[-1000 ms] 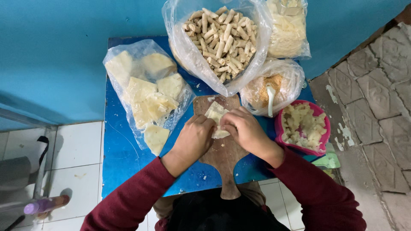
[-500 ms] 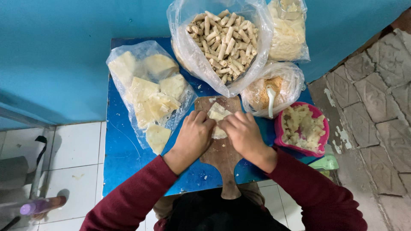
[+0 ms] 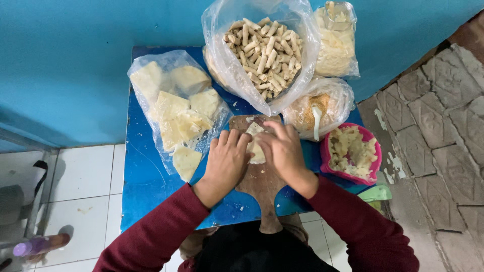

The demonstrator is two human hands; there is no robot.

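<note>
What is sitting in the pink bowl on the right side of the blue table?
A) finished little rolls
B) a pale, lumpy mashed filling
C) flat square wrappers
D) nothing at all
B: the pink bowl holds a pale, lumpy mash; the finished rolls are in the big clear bag and the flat wrappers in the bag at left.

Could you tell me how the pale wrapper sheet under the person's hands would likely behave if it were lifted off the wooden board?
The wrapper sheet looks thin and lies flat on the wooden board, so it would probably droop and fold. It seems light for its size. Both the left hand and right hand press on it, and being so thin it may tear easily.
</note>
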